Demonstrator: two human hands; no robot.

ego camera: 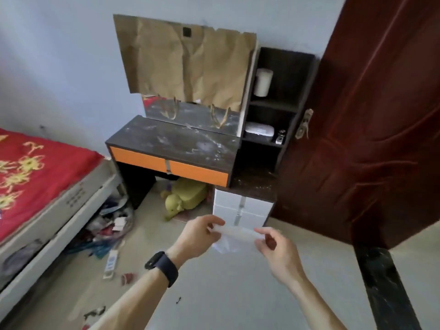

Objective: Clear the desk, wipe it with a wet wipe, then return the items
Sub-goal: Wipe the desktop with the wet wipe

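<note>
Left hand [201, 232] and right hand [276, 246] each pinch an end of a wet wipe [234, 235], stretched between them, in front of the dusty desk [176, 141].

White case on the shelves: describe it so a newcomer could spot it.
Right of the dusty desk stands a dark shelf unit. The white case lies flat in its middle compartment. It is long and rounded, unlike the upright white cylinder in the compartment above.

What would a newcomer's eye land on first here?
The left hand and right hand pinch a white wet wipe between them, low centre. Beyond stands the dusty dark desk with orange drawers, crumpled brown paper over the mirror above. A red bedspread glows at left.
</note>
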